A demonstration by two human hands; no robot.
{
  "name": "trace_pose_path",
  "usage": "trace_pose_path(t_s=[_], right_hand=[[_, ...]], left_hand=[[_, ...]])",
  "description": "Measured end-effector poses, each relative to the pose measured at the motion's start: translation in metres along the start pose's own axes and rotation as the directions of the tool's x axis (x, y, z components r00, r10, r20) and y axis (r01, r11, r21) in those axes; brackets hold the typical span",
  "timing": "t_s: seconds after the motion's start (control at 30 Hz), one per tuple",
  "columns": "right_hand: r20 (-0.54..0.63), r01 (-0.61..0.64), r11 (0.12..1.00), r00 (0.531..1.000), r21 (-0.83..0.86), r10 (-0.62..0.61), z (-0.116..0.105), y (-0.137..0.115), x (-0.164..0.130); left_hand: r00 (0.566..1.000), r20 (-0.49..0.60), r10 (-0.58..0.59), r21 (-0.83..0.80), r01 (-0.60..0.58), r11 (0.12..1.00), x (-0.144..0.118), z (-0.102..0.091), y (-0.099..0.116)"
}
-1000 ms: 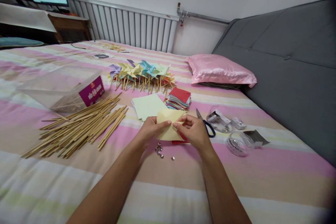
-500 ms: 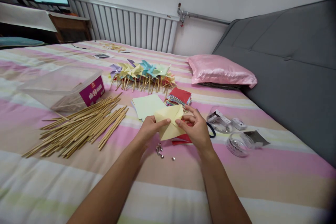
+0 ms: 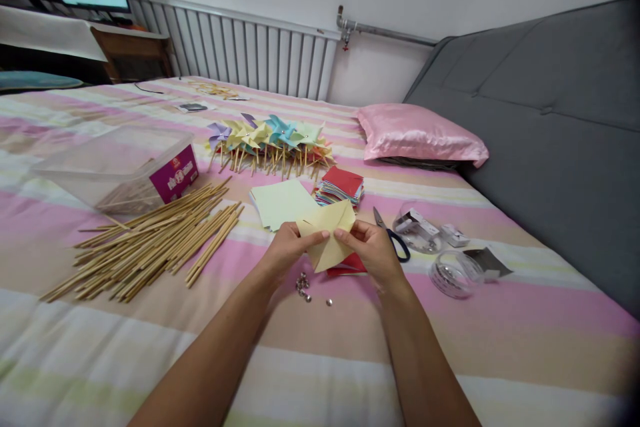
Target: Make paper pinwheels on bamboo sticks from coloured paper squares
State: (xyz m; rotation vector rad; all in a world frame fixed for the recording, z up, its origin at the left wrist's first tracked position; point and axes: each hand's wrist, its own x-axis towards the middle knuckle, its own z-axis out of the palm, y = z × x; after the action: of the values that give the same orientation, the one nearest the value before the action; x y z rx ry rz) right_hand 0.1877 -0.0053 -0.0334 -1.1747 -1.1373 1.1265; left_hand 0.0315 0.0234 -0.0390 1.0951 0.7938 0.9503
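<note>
Above the pink-and-cream striped bedspread (image 3: 500, 320), both hands met at a pale yellow square of folded paper (image 3: 330, 240), held just over the cloth. The left hand (image 3: 287, 250) was closed on the sheet's left side, thumb and forefinger pinching near its middle. The right hand (image 3: 373, 250) was closed on the right side, its fingertips meeting the left hand's at the sheet's centre, so that the corners of the paper stood up and outward between them.

Under the right hand lay a flat red sheet of paper (image 3: 350, 265), and just below the hands sat a small cluster of silver metal pins (image 3: 303, 285). Blue-handled scissors (image 3: 393, 237) rested just beside the right hand. Beyond the hands lay a stack of pale green paper sheets (image 3: 280, 202) and a stack of mixed-colour paper squares topped with red (image 3: 341, 187). Farther back stood a row of finished paper pinwheels on wooden sticks (image 3: 270, 140). To the left spread a loose heap of thin wooden sticks (image 3: 150, 240), near a clear plastic tub with a magenta label (image 3: 125, 170). To the right sat two clear round plastic containers (image 3: 453, 273), and a pink satin pillow (image 3: 420, 133) lay near the grey upholstered headboard (image 3: 550, 113).
</note>
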Motion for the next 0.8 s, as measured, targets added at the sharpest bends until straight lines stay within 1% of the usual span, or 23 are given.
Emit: trace_pose_path(t_s=[0.13, 0.27, 0.37, 0.5, 0.57, 0.63, 0.73, 0.8], right_hand=[[-0.005, 0.000, 1.000, 1.000, 0.006, 0.000, 0.000, 0.001, 0.001], [-0.007, 0.001, 1.000, 1.000, -0.011, -0.001, 0.000, 0.003, 0.002], [-0.009, 0.008, 1.000, 1.000, -0.018, -0.008, 0.001, 0.003, 0.001], [0.024, 0.049, 0.998, 0.999, -0.042, -0.048, 0.002, 0.001, 0.001], [0.016, 0.090, 0.994, 0.996, -0.069, -0.089, 0.003, -0.001, 0.001], [-0.037, 0.160, 0.978, 0.985, -0.131, -0.166, 0.003, -0.004, 0.001], [-0.139, 0.281, 0.932, 0.938, -0.231, -0.317, 0.004, -0.010, -0.001], [-0.157, 0.314, 0.916, 0.920, -0.250, -0.359, 0.003, -0.014, -0.004]], left_hand=[[1.000, -0.001, 0.016, 0.009, -0.016, 1.000, 0.000, 0.000, 0.000], [0.999, -0.042, 0.010, 0.011, -0.009, 1.000, 0.001, 0.000, -0.001], [0.999, -0.054, 0.008, 0.009, -0.008, 1.000, 0.002, -0.001, -0.002], [0.997, -0.082, -0.001, -0.016, 0.000, 1.000, 0.003, -0.001, -0.002], [0.993, -0.119, -0.016, -0.033, 0.012, 0.999, 0.003, 0.000, -0.001], [0.987, -0.156, -0.033, -0.062, 0.024, 0.998, 0.004, 0.000, 0.001], [0.973, -0.225, -0.052, -0.130, 0.023, 0.991, 0.004, -0.001, 0.003], [0.960, -0.273, -0.070, -0.173, 0.023, 0.985, 0.005, -0.003, 0.005]])
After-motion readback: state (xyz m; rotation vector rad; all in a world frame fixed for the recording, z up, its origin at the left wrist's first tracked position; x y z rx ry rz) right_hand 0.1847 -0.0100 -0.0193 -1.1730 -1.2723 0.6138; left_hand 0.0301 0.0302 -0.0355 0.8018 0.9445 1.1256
